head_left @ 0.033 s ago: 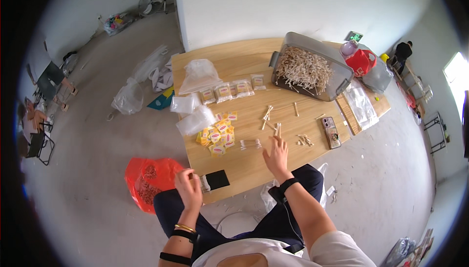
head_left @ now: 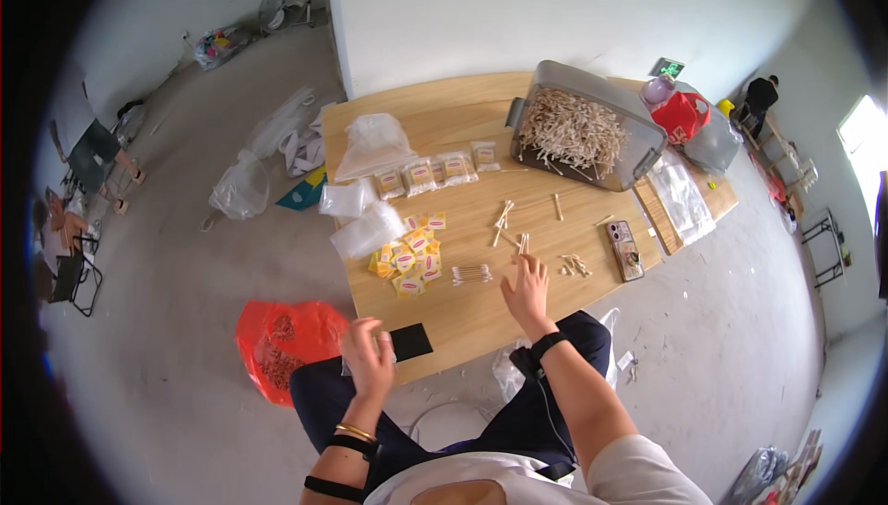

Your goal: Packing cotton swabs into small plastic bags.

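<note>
My right hand (head_left: pixel 525 294) reaches over the table, fingers stretched forward and thumb apart; its fingertips meet the ends of a few cotton swabs (head_left: pixel 524 244). At the table's near left edge, my left hand (head_left: pixel 368 359) is curled, its fingers slightly blurred, and what lies in its grasp is hidden. Beside it is a flat black card (head_left: pixel 413 339). A neat row of cotton swabs (head_left: pixel 472 274) lies left of my right hand, and loose swabs (head_left: pixel 502 216) lie farther away. To the right is a small pile of short swab pieces (head_left: pixel 575 265).
A tilted grey bin (head_left: pixel 647 165) full of swabs stands at the back right, near a phone (head_left: pixel 625 251). Yellow-and-white cards (head_left: pixel 412 264), clear bags (head_left: pixel 368 230) and packed swab bundles (head_left: pixel 421 175) fill the left. A red bag (head_left: pixel 287 325) hangs low beside my left knee.
My left hand has shifted right and toward me, and now covers the row of swabs that showed next to the black card. My right hand has barely moved.
</note>
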